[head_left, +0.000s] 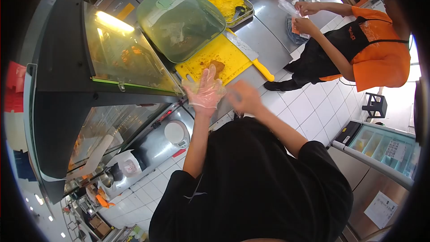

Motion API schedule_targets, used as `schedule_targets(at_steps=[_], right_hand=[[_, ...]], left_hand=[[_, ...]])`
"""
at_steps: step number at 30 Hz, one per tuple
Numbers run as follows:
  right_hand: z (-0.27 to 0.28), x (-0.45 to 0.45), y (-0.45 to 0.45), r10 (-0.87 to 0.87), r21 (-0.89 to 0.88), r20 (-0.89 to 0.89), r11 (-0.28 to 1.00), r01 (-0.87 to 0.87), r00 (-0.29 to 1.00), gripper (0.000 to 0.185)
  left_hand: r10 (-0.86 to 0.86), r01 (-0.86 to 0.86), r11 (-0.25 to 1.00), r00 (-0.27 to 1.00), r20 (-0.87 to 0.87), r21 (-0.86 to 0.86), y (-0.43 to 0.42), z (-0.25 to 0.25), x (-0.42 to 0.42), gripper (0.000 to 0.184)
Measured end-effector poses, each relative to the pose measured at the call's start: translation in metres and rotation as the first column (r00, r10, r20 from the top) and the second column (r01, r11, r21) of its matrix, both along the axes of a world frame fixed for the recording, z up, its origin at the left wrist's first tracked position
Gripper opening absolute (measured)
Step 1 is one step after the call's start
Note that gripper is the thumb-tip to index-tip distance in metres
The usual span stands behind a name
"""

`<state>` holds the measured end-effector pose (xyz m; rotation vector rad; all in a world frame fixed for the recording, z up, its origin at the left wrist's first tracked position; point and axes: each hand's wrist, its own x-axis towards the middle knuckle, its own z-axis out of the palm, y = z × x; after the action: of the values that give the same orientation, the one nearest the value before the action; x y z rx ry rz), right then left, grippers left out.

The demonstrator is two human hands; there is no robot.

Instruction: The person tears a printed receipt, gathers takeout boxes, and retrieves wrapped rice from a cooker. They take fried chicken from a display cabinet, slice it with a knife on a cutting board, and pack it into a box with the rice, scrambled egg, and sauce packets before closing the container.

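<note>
My left hand (206, 92) wears a clear plastic glove, with its fingers spread and nothing in them, at the near edge of the yellow cutting board (237, 62). Just beyond its fingertips a brown piece of food (217, 66) lies on the board among crumbs. To the right, my right hand (244, 97) is bare and blurred, its fingers bent; whether it holds anything is hidden. A cleaver with a yellow handle (263, 70) rests across the board's right side. Behind the board stands a large translucent green tub (179, 22).
A metal tray of yellow food (224, 2) sits beyond the board. At the left is a glass display case (125, 54), with a round white scale (175, 133) below it. A co-worker in an orange shirt (380, 54) handles plastic bags at the right.
</note>
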<state>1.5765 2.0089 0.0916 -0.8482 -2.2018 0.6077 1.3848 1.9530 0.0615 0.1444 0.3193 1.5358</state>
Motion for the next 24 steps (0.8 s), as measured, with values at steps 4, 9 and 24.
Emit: schedule_targets(at_steps=[4,9,24], right_hand=[[-0.058,0.065,0.077,-0.504,0.264,0.478,0.864,0.430,0.720,0.056],[-0.107,0.098,0.100,-0.249,-0.153,0.685,0.870,0.469,0.685,0.047],[-0.039,0.083,0.023,0.014,-0.300,0.526,0.939,0.170,0.851,0.050]], left_hand=[[-0.025,0.014,0.998,0.982,0.189,0.061,-0.011,0.039,-0.004,0.093],[-0.017,0.027,0.997,0.991,-0.133,0.076,-0.008,0.000,-0.024,0.073],[0.271,0.152,0.963,-0.496,-0.825,0.224,0.133,0.012,-0.021,0.031]])
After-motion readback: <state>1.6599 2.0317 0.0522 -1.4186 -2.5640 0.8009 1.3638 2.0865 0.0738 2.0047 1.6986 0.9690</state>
